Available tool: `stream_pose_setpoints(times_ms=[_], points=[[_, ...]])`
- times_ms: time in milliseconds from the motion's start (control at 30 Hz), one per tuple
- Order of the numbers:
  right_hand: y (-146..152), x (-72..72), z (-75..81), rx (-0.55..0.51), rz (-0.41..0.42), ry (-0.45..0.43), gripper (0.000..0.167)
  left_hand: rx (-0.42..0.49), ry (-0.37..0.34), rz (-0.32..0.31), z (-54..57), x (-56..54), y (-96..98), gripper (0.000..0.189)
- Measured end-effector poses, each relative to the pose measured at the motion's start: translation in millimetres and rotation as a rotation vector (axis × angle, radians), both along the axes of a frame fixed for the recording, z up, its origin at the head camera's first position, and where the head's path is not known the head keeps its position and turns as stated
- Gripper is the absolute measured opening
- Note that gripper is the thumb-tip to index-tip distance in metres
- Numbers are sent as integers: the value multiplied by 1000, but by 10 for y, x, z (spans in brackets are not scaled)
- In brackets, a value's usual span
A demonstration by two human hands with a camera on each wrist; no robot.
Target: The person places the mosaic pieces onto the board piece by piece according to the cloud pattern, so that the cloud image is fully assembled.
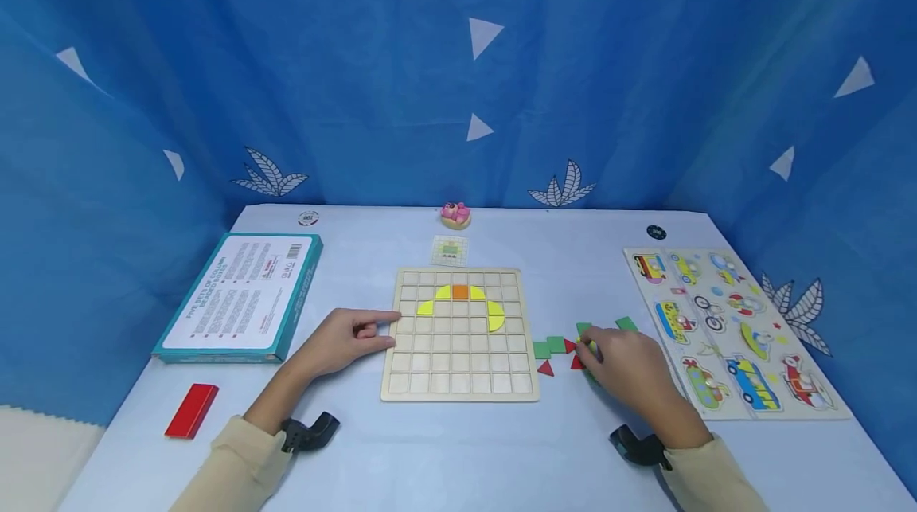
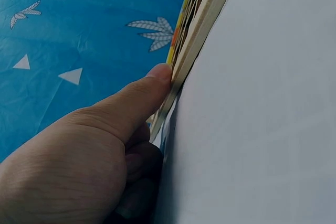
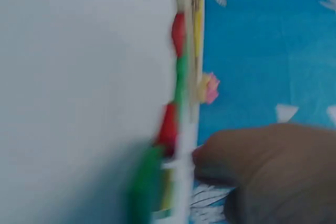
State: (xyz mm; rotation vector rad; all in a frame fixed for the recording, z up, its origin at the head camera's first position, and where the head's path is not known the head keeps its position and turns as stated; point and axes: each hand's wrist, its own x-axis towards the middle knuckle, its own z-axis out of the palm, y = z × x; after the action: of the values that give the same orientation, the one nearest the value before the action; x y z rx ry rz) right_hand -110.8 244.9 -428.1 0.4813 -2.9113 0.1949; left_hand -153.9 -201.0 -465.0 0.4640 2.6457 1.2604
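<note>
A wooden grid board [image 1: 458, 361] lies mid-table, with yellow quarter-circle pieces [image 1: 496, 318] and one orange square [image 1: 460, 292] forming an arch in its upper cells. My left hand [image 1: 347, 341] is at the board's left edge, index finger and thumb stretched toward it; the left wrist view shows the thumb [image 2: 160, 73] against the side. My right hand [image 1: 630, 369] is over loose green squares [image 1: 556, 345] and red triangles [image 1: 546, 369] to the right of the board. Its fingertips are low among them beside a bit of yellow; whether they pinch a piece I cannot tell.
A small pattern card [image 1: 450, 251] and a pink figurine [image 1: 455, 215] are behind the board. On the left lie a teal-edged box [image 1: 236, 297] and a red block [image 1: 192, 411]. Vehicle picture puzzle boards [image 1: 731, 337] lie at the right, close to the right hand.
</note>
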Motion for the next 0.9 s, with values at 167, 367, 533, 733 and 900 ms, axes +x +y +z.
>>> stream_pose_setpoints(times_ms=[167, 367, 533, 733, 900], points=[[98, -43, 177, -68, -50, -132, 18, -4, 5, -4, 11, -17, 49, 45], [302, 17, 241, -137, -138, -304, 34, 3, -12, 9, 22, -9, 40, 44], [238, 26, 140, -134, -137, -317, 37, 17, -29, 12, 7, 3, 20, 45], [180, 9, 42, -134, -146, -250, 40, 21, -24, 6, -3, 8, 18, 44], [177, -5, -6, -157, -149, -242, 42, 19, -15, 5, 17, 0, 20, 44]])
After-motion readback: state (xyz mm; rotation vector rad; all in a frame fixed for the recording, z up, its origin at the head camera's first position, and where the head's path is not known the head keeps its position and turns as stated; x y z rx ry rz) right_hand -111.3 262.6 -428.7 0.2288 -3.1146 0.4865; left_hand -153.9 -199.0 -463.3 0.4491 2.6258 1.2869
